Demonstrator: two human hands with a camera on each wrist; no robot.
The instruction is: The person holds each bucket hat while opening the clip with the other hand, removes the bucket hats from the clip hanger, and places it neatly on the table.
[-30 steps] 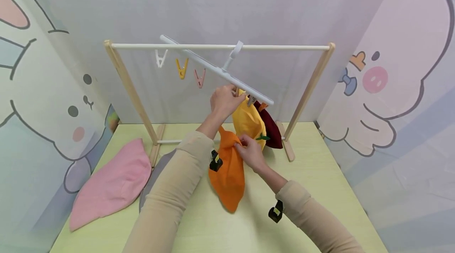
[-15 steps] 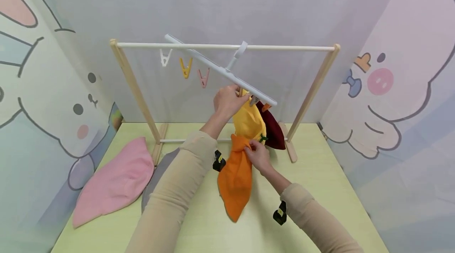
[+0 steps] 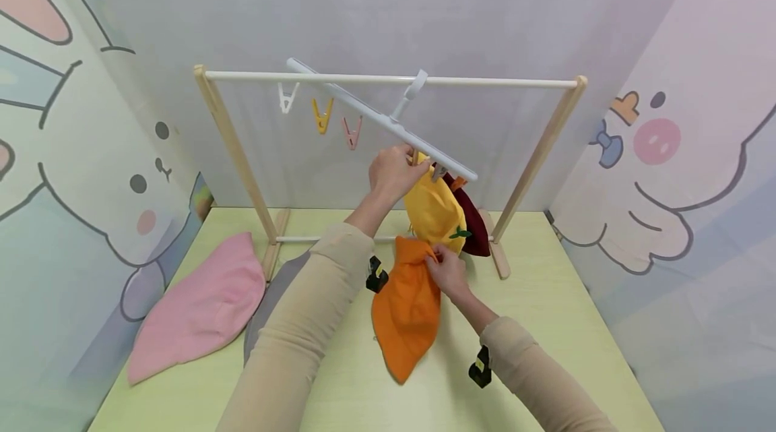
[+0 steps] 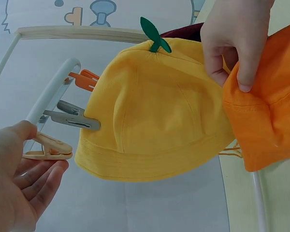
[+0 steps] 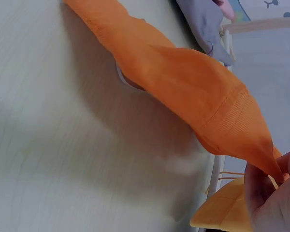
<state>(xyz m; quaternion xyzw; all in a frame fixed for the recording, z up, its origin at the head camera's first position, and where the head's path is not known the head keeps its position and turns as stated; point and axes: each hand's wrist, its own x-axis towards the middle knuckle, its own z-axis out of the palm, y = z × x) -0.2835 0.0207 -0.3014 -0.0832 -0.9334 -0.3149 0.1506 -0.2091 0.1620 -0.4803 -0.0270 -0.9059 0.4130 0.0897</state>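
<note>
My left hand (image 3: 394, 172) pinches a peach clothespin (image 4: 50, 147) on the light-blue hanger (image 3: 364, 108), thumb above and fingers below in the left wrist view. An orange bucket hat (image 3: 409, 311) hangs down from my right hand (image 3: 450, 271), which pinches its edge between thumb and fingers. Beside the clothespin, a grey clip (image 4: 72, 117) grips the brim of a yellow hat (image 4: 150, 116) with a green sprout (image 4: 155, 39). An orange clip (image 4: 85, 81) sits farther along the hanger, and a dark red hat (image 3: 475, 222) hangs partly hidden behind the yellow one.
The hanger hooks slantwise on the rack's white bar (image 3: 503, 82), between wooden legs (image 3: 238, 149). White (image 3: 287, 98), yellow (image 3: 322, 116) and pink (image 3: 351, 133) clothespins hang at its left. A pink hat (image 3: 200, 304) and a grey hat (image 3: 273, 297) lie on the table (image 3: 533, 324).
My right hand has brought the orange hat slightly right and down, and the hat hangs more spread out. My left hand keeps its place at the clothespin. The head view has shifted a little.
</note>
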